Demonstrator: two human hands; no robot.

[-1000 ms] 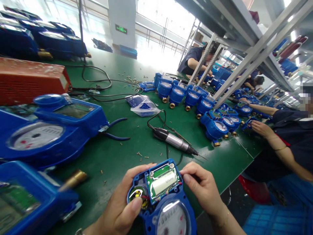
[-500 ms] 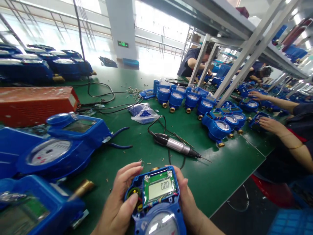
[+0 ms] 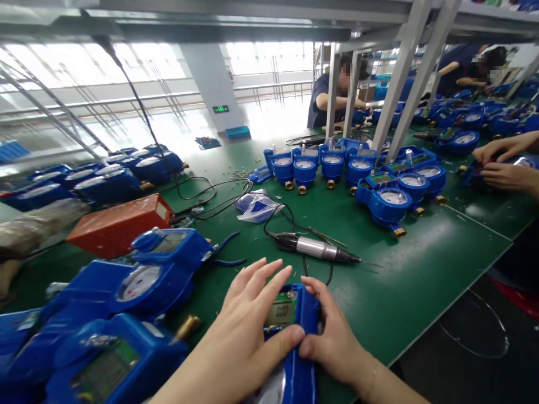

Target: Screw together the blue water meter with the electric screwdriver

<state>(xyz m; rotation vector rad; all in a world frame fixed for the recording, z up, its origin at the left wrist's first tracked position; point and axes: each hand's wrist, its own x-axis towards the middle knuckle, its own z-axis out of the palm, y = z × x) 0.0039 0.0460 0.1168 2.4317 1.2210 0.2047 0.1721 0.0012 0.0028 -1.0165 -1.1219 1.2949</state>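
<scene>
Gripped between both hands at the near edge of the green bench: a blue water meter, housing open so that its small LCD board faces up, digits readable. Left hand laid over the meter's left flank, fingers fanned flat and thumb pressed across the casing; right hand clamped on the opposite flank, thumb meeting the left thumb on the blue shell, seemingly to steady the body while keeping the display uncovered. Just beyond, within easy reach, an electric screwdriver lying on its side, cord looped behind it, tip pointing right. Loose screws scattered farther back, near a clear plastic bag. To the left, more open meters crowded close, blue-handled pliers beside them, an orange box behind. Across the middle of the bench, a row of closed meters with brass fittings turned forward, likely lined up by stage. At the right edge, a co-worker's hands busy on another unit; other people bent over the far end.
</scene>
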